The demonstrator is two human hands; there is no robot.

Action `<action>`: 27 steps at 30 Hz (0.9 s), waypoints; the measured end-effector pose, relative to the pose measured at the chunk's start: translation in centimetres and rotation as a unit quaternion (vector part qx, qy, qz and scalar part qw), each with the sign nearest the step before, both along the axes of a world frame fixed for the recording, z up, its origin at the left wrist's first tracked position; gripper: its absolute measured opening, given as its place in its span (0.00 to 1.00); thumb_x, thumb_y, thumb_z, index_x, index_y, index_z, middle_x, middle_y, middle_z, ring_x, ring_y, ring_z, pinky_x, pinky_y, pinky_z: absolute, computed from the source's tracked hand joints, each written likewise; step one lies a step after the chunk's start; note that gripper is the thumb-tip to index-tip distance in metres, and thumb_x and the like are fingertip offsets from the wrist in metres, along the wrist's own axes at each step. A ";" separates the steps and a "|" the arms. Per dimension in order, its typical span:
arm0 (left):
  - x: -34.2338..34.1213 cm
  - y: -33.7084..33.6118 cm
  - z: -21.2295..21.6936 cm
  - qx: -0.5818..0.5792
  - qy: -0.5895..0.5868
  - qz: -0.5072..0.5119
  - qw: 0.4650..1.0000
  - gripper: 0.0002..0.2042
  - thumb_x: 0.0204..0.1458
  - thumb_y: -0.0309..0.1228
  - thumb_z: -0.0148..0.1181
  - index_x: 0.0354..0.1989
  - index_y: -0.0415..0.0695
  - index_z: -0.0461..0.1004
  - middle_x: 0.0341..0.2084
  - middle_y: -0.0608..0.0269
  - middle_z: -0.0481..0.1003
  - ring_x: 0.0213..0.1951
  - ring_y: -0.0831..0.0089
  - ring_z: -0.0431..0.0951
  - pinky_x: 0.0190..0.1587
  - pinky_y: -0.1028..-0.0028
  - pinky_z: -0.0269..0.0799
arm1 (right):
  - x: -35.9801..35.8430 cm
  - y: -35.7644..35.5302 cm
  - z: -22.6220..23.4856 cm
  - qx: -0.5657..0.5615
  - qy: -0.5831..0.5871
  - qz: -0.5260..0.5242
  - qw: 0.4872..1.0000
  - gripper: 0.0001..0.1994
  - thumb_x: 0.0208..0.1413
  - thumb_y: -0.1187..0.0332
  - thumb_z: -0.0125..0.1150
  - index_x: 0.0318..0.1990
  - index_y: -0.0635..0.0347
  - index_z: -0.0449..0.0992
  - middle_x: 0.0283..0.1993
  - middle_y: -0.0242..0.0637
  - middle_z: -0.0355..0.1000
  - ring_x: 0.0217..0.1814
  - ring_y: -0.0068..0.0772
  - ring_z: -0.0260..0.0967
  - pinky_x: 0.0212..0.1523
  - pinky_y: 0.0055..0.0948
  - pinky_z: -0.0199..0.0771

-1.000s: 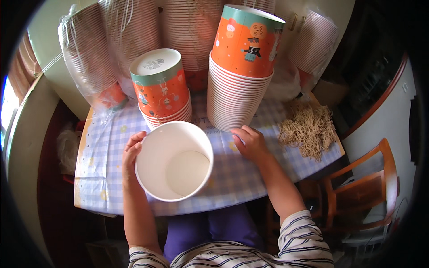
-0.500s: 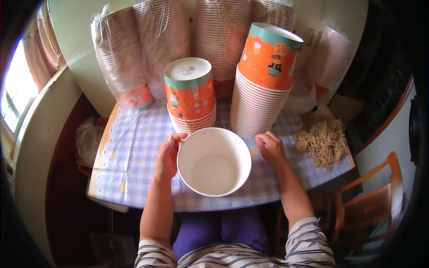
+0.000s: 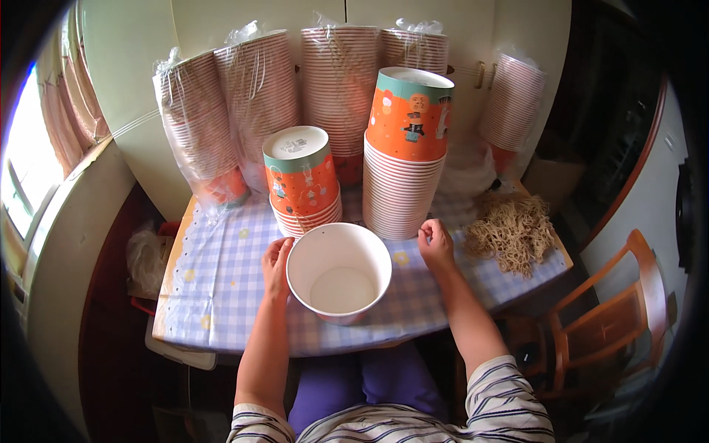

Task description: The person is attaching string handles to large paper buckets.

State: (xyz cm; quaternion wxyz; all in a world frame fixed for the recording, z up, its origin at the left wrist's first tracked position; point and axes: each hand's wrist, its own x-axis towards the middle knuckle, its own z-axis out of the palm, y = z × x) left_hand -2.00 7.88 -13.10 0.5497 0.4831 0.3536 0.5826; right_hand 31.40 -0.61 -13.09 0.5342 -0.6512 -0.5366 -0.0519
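A white-lined paper bucket (image 3: 341,288) stands mouth up near the table's front edge, with a small dark hole near its far rim. Beside its left rim is my left hand (image 3: 276,262), closed with bent fingers; whatever it may hold is hidden. My right hand (image 3: 436,240) is apart from the bucket, at the foot of the tall bucket stack (image 3: 402,188). Its fingers are curled into a pinch, and I cannot make out anything in them. Behind the bucket stands a shorter stack of upside-down orange and green paper buckets (image 3: 301,181), with a thin tan strand across its lower front.
A heap of tan cords (image 3: 513,235) lies at the table's right. Several plastic-wrapped bucket stacks (image 3: 340,88) line the back against pale cabinets. A blue-and-white checked cloth (image 3: 221,295) covers the table. A wooden chair (image 3: 605,317) stands at the right.
The view has tilted up, showing more of the wrapped stacks' tops. My right hand's fingers look more tightly curled; both hands stay close to their former places beside the bucket.
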 end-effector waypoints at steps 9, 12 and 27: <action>-0.3 0.7 -1.6 0.051 0.059 0.020 0.997 0.14 0.52 0.35 0.61 0.39 0.36 0.74 0.29 0.61 0.77 0.30 0.77 0.75 0.33 0.78 0.72 | 5.1 -4.9 2.1 -0.007 -0.116 -0.045 0.992 0.09 0.49 0.65 0.60 0.25 0.60 0.74 0.28 0.41 0.69 0.31 0.47 0.69 0.32 0.39 0.69; -0.2 1.0 -1.9 0.046 0.051 0.004 0.998 0.14 0.51 0.34 0.62 0.39 0.36 0.74 0.29 0.61 0.77 0.29 0.77 0.74 0.32 0.77 0.72 | 10.2 -6.6 3.7 -0.112 -0.122 -0.130 0.978 0.06 0.48 0.66 0.60 0.25 0.59 0.76 0.29 0.41 0.71 0.32 0.45 0.70 0.34 0.39 0.70; -0.2 0.9 -2.1 0.070 0.084 0.026 0.994 0.15 0.55 0.37 0.59 0.37 0.34 0.74 0.26 0.63 0.76 0.28 0.80 0.72 0.30 0.79 0.69 | 11.3 1.0 3.0 -0.363 -0.480 -0.082 0.794 0.10 0.44 0.72 0.54 0.32 0.60 0.81 0.43 0.42 0.74 0.52 0.44 0.66 0.54 0.44 0.63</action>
